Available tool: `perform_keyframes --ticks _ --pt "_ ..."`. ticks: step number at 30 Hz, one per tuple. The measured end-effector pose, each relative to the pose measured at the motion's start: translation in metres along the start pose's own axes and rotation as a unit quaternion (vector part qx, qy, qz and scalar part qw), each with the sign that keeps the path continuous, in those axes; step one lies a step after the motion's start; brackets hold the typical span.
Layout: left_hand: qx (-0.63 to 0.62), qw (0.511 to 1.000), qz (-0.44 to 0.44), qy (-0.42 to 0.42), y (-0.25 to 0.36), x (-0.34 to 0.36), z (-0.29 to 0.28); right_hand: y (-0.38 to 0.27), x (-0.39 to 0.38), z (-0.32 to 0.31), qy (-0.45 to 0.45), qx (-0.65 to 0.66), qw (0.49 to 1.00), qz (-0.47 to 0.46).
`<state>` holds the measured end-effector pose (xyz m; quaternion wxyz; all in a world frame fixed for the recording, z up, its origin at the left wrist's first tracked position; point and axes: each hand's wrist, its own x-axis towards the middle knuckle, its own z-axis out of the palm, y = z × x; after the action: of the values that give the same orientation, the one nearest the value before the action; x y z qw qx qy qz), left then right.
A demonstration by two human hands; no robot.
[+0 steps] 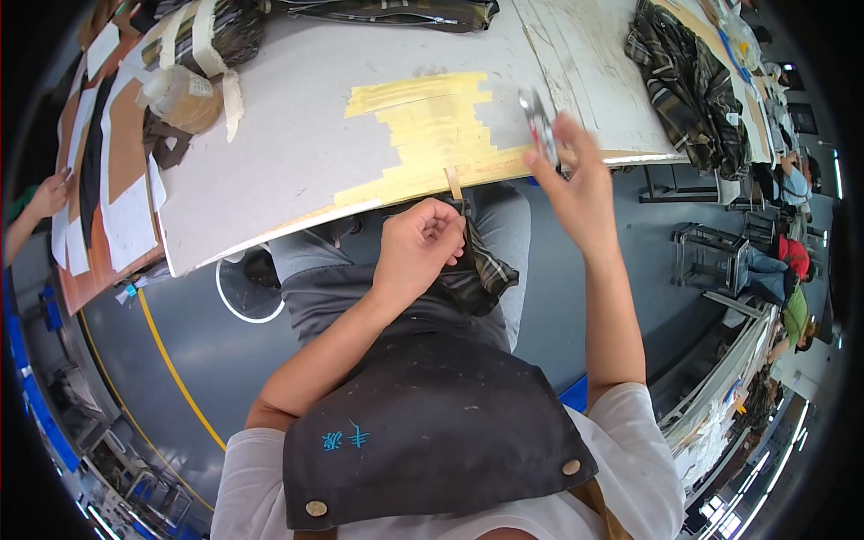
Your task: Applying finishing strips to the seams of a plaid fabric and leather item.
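A dark plaid fabric piece is gripped in the left hand at lap level, just under the front edge of the grey board surface; the fingers are clenched around the cloth, close to a narrow tan strip that hangs over that edge. A small pair of metal snips is held up in the right hand, its fingers closed on the handles, above the patch of yellow masking tape stuck to the board. The blades are blurred, so their opening cannot be told.

For a clean result, the cloth is best kept taut and steady in the left fist, and the snips are best brought down squarely, with the blades kept well apart from the knuckles. A tape-wrapped fabric roll and a folded plaid garment lie well apart from both hands.
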<state>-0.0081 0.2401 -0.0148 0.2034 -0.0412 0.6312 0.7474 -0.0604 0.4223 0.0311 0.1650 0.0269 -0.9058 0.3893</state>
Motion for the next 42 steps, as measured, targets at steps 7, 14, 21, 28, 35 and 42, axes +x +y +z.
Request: perform_keyframes --ticks 7,14,21,28,35,42 --pt "-0.030 0.999 -0.009 0.011 -0.003 -0.001 0.001 -0.025 -0.050 0.013 -0.195 0.101 0.972 0.090" --pt "-0.042 0.999 0.002 0.018 -0.002 0.000 0.002 -0.027 -0.066 0.035 -0.110 0.058 0.989 0.078" --pt "0.010 0.989 0.082 0.125 -0.023 -0.007 -0.001 -0.029 -0.073 0.053 -0.042 0.067 0.995 0.061" --pt "0.257 0.923 0.178 0.225 -0.058 -0.001 -0.003 -0.021 -0.079 0.050 -0.008 0.035 0.996 0.080" --pt "0.038 0.998 -0.020 -0.054 -0.053 0.025 -0.032 -0.021 -0.076 0.050 -0.028 0.058 0.994 0.088" --pt "-0.190 0.980 -0.015 -0.063 -0.062 0.023 -0.016 -0.021 -0.077 0.051 -0.035 0.109 0.981 0.155"
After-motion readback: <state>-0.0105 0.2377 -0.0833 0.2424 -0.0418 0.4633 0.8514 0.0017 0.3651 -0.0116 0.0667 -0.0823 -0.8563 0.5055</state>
